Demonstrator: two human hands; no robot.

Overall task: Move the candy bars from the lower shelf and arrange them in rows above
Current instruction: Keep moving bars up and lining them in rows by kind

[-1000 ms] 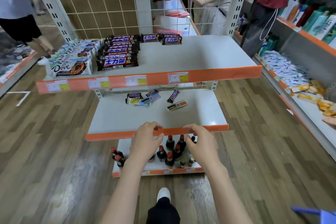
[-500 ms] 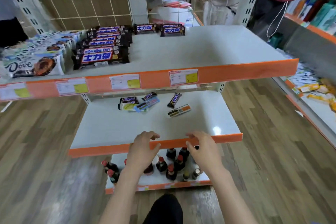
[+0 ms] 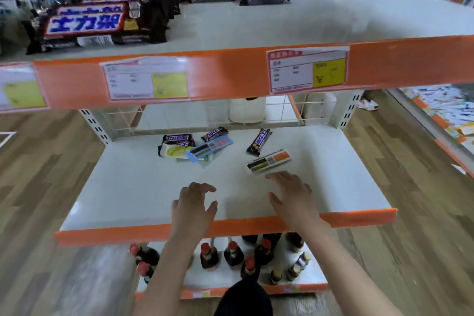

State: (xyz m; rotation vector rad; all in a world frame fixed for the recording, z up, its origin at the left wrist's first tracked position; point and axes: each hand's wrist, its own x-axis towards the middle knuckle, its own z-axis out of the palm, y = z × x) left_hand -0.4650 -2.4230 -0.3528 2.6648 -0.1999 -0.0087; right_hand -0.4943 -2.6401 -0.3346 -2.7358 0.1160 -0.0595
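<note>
Left hand & right hand, fingers spread, empty, reach over white lower shelf front edge toward loose brown-wrapped candy bars near back edge; stocked rows occupy upper shelf left.

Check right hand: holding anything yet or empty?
Empty. The right hand hovers open over the middle shelf, fingers spread, fingertips just short of the orange-and-white packet; nothing is held.

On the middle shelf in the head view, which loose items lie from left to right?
Snickers bar → small tilted dark bar → upright-angled dark bar → white-and-orange pack, just beyond the right hand.
</note>
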